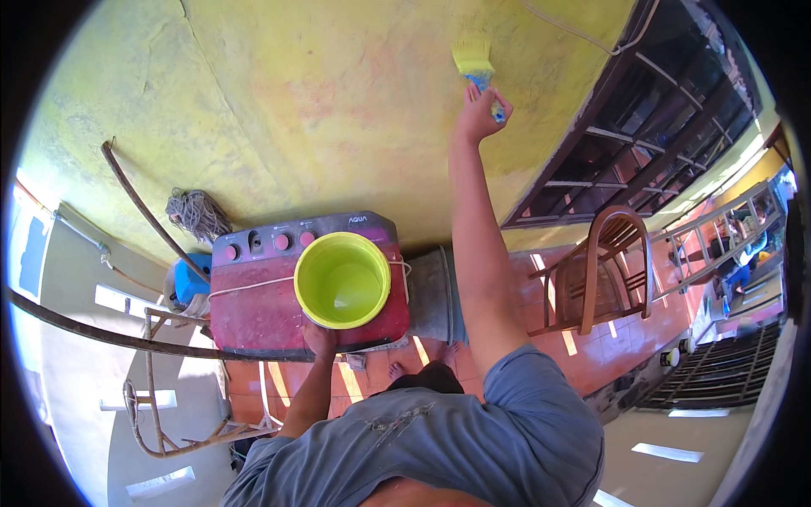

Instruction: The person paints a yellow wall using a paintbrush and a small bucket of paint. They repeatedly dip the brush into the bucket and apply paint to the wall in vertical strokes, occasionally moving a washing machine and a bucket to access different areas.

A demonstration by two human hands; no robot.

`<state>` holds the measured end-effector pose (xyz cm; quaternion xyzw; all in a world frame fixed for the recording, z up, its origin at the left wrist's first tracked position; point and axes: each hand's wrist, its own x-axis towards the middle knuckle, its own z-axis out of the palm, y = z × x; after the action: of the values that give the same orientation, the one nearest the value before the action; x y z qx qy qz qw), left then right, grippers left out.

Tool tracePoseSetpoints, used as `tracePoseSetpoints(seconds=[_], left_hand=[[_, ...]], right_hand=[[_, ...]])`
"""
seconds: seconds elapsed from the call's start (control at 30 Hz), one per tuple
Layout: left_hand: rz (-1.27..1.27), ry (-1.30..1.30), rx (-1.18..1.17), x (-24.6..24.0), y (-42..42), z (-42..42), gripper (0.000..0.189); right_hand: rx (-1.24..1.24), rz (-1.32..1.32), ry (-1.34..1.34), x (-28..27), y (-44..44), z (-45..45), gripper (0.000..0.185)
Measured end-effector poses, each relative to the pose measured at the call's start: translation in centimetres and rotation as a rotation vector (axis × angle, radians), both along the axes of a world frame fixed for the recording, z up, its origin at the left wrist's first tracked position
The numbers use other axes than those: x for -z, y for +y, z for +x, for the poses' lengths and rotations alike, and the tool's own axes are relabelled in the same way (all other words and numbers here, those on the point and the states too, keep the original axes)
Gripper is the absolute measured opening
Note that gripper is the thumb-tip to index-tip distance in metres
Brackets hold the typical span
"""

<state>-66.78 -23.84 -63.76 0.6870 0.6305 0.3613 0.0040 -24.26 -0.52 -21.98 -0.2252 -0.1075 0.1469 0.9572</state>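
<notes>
My right hand (485,114) is raised at the wall, closed around the blue handle of a paintbrush (474,58). The brush's wide bristles are coated in yellow-green paint and touch the yellow wall (355,120), which is patchy with faint pinkish areas. Lower down, a yellow-green bucket (342,280) with paint inside is over the lid of a red twin-tub washing machine (253,310). My left hand (320,339) holds the bucket's near side, its fingers partly hidden by it. Whether the bucket rests on the lid, I cannot tell.
A dark-framed window (624,146) borders the wall on the right, above a wooden armchair (599,279). A grey bin (431,295) stands beside the washing machine. Left are a string mop head (197,212) and a curved pole (149,212). A ladder (716,234) and a person are farther right.
</notes>
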Motion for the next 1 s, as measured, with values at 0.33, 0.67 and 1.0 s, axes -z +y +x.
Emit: tracePoseSetpoints(seconds=[0.33, 0.67, 1.0], left_hand=[[-0.055, 0.012, 0.001, 0.5, 0.2, -0.2, 0.028], [-0.035, -0.051, -0.075, -0.1, 0.2, 0.6, 0.016], [-0.004, -0.095, -0.114, -0.7, 0.1, 0.7, 0.014]], right_hand=[[0.065, -0.572, 0.332, 26.4, -6.8, 3.4, 0.016], [-0.466, -0.484, -0.301, 12.1, -19.9, -1.5, 0.018], [-0.841, -0.67, -1.072, 8.6, -16.7, -13.6, 0.02]])
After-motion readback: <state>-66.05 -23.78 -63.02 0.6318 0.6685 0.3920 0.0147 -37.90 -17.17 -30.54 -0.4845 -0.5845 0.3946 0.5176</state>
